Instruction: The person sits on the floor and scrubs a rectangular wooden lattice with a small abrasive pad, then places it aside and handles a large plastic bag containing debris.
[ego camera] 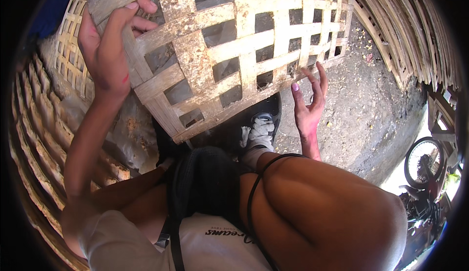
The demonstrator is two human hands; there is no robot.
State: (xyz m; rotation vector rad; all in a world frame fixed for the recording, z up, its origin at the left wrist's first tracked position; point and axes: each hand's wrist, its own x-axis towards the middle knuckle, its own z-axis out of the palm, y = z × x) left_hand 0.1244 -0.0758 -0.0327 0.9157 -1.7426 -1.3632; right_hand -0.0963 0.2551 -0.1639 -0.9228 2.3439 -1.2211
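A woven bamboo lattice tray [223, 51] with a flat strip border is tilted in front of me, across the upper middle. My left hand [110, 47] grips its left border, thumb on the near face and fingers showing through an opening. My right hand [311, 102] is below the tray's lower right edge, fingers spread and holding nothing. Its fingertips come close to that edge; whether they touch is unclear. Pale brown stains mark the strips. Behind the lattice, greyish material shows through the holes.
Stacked bamboo lattice trays [399, 25] stand at the upper right, and layered edges [40, 124] line the left side. Another lattice panel [71, 47] leans at the upper left. My shoe [261, 128] rests on the speckled concrete floor [351, 117]. A motorcycle [423, 168] is at the far right.
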